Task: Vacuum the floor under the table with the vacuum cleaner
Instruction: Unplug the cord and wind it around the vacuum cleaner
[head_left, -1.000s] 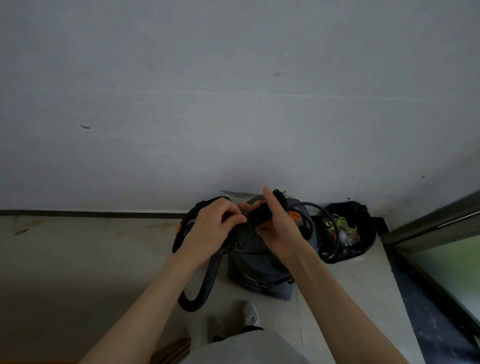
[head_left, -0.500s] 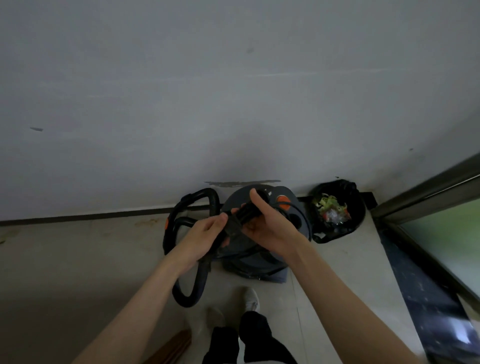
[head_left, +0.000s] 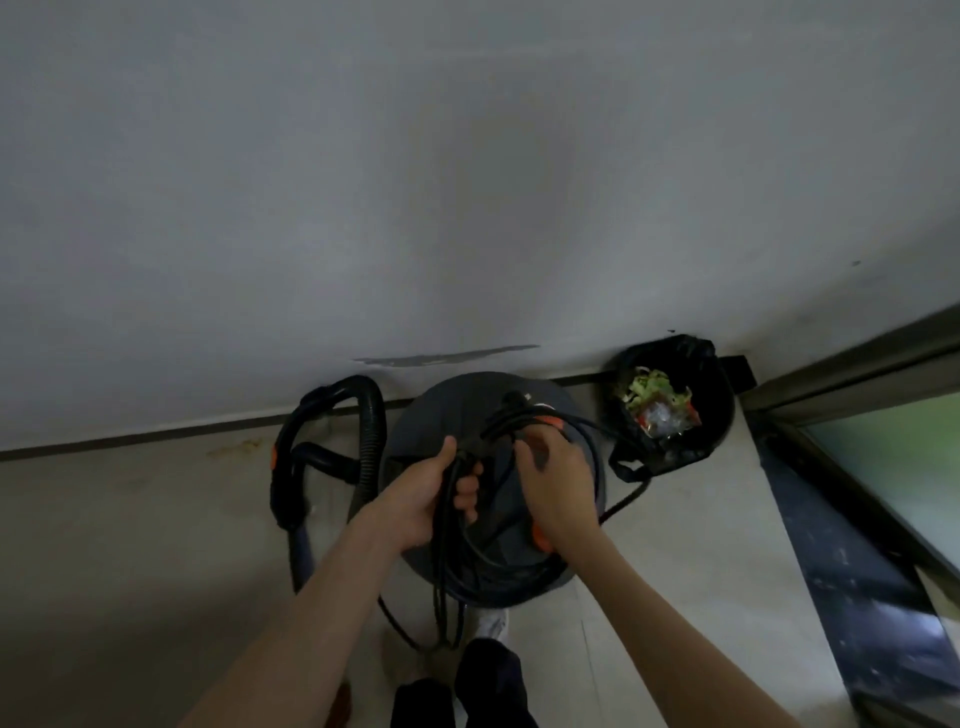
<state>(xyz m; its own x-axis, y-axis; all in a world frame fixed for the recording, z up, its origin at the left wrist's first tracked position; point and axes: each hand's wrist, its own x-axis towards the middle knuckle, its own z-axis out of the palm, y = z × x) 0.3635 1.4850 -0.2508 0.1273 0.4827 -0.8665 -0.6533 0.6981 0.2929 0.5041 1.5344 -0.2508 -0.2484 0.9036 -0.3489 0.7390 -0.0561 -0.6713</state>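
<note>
Ribbed black hose beside round, smooth grey vacuum cleaner

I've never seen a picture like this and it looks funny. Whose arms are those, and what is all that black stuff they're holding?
The camera sits on a person's head and looks down, so you see their own two arms. The round grey thing on the floor is a vacuum cleaner, standing by the wall. The fat black tube curling at its left is its hose. The thin black loops are its power cord. The left hand grips a bunch of those loops. The right hand reaches into the cord on top of the vacuum; I can't tell whether it is gripping it. To the right stands a black bin with rubbish inside.
</note>
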